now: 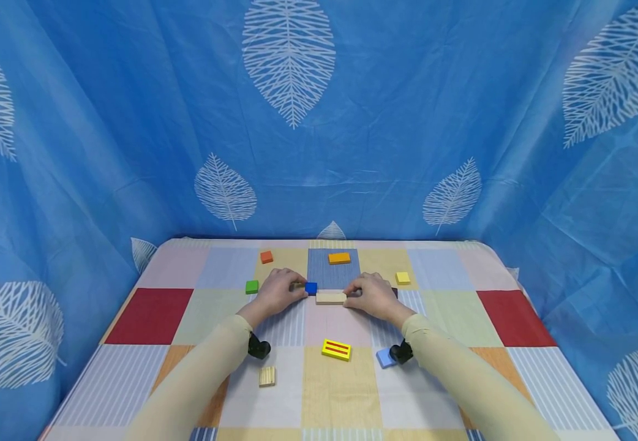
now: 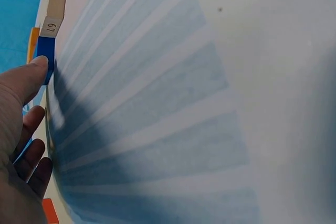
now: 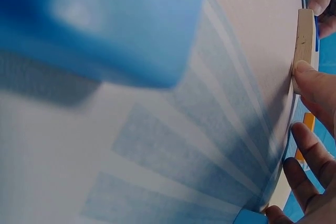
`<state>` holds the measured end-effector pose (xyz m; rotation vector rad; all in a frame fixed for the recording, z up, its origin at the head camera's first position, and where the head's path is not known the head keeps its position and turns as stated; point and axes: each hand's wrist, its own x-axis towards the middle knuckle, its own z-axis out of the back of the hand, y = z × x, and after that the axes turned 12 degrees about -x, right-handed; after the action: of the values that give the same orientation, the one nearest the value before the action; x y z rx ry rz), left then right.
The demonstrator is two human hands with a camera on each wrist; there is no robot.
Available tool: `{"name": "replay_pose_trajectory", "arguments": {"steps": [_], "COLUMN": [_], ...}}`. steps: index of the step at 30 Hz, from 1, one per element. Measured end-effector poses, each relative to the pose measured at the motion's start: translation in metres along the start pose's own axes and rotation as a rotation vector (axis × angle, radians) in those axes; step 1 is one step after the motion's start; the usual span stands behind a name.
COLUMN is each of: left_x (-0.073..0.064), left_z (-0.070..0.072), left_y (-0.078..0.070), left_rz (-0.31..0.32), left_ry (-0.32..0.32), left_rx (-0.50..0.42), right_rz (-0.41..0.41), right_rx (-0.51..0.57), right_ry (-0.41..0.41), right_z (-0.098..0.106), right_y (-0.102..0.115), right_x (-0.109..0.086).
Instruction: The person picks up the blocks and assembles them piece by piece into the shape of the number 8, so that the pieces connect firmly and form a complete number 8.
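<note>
In the head view, my left hand [image 1: 279, 290] pinches a small dark blue block [image 1: 311, 288]. Its thumb lies on that block [image 2: 46, 59] in the left wrist view, the other fingers loosely bent. My right hand [image 1: 373, 295] pinches the right end of a long plain wooden block [image 1: 330, 298], thumb on its near side. The wooden block [image 2: 51, 26] bears the number 67 on its end, which lies against or very close to the blue block. Behind the right hand, a dark block [image 1: 395, 292] is mostly hidden.
Beyond the hands lie orange [image 1: 339, 258], red-orange [image 1: 266, 257], green [image 1: 251, 286] and yellow [image 1: 403, 278] blocks. Nearer are a yellow block with red stripes [image 1: 336, 350], a light blue block [image 1: 385, 358] and a square wooden block [image 1: 267, 376]. A patchwork cloth [image 1: 341, 398] covers the table.
</note>
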<state>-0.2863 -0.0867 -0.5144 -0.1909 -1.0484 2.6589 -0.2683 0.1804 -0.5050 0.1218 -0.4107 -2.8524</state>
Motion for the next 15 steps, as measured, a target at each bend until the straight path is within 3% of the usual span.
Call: {"name": "replay_pose_trajectory", "arguments": {"steps": [15], "left_x": [-0.0016], "left_z": [0.0041], "left_y": [-0.0006], "left_rz": [-0.009], "left_ry": [0.021], "left_rx": [0.012], "right_rz": [-0.006], "right_rx": [0.004], "right_ry": [0.005], "right_z": [0.0012], "right_y": [0.0002], "right_x": [-0.0005]}}
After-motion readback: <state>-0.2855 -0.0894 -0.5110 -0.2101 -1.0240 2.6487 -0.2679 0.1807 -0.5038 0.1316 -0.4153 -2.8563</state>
